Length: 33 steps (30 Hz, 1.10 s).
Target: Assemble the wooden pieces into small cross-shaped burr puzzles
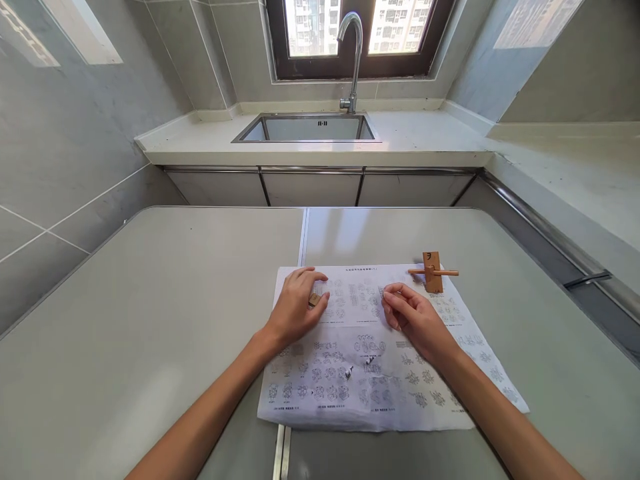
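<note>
A large white printed sheet covered with small diagrams lies flat on the grey table. My left hand rests palm down on the sheet's upper left part, its fingers curled over a small wooden piece. My right hand lies on the sheet's middle, fingers loosely curled, nothing visible in it. A wooden block with a peg through it stands at the sheet's upper right corner, apart from both hands. Two tiny dark bits lie on the paper near my forearms.
The table is made of two tops joined by a seam. Beyond it runs a pale counter with a steel sink and a tall tap under a window. A metal rail lines the right side.
</note>
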Each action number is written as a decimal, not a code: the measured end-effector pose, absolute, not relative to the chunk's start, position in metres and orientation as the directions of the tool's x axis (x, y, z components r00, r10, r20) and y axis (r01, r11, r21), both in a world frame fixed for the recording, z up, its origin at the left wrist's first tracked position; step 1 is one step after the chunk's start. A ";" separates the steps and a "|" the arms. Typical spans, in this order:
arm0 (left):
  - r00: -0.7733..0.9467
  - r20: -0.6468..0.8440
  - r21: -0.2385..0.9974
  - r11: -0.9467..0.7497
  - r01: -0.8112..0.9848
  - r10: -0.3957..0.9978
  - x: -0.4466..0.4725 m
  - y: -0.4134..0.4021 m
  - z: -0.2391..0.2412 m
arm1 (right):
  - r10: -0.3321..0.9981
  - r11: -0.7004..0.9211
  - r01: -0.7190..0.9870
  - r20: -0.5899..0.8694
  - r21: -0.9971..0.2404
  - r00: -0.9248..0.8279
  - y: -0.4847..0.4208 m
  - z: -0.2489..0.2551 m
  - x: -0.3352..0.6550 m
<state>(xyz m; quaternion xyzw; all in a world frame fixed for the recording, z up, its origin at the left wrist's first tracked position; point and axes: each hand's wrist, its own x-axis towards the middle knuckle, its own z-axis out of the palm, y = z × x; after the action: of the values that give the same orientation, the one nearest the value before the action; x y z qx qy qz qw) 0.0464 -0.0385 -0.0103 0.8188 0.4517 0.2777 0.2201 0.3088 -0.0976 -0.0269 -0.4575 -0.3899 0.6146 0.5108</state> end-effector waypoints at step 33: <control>0.550 0.276 0.551 -0.599 0.581 0.788 0.074 -0.065 -0.020 | 0.883 0.463 0.552 0.304 -0.694 -0.358 -0.117 -0.035 0.277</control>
<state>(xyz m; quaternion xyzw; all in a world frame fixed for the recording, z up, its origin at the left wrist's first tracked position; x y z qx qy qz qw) 0.0738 -0.0653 -0.0197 0.8568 0.3995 0.2557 0.2025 0.2766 -0.1166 -0.0354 -0.4561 -0.7862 0.2464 0.3363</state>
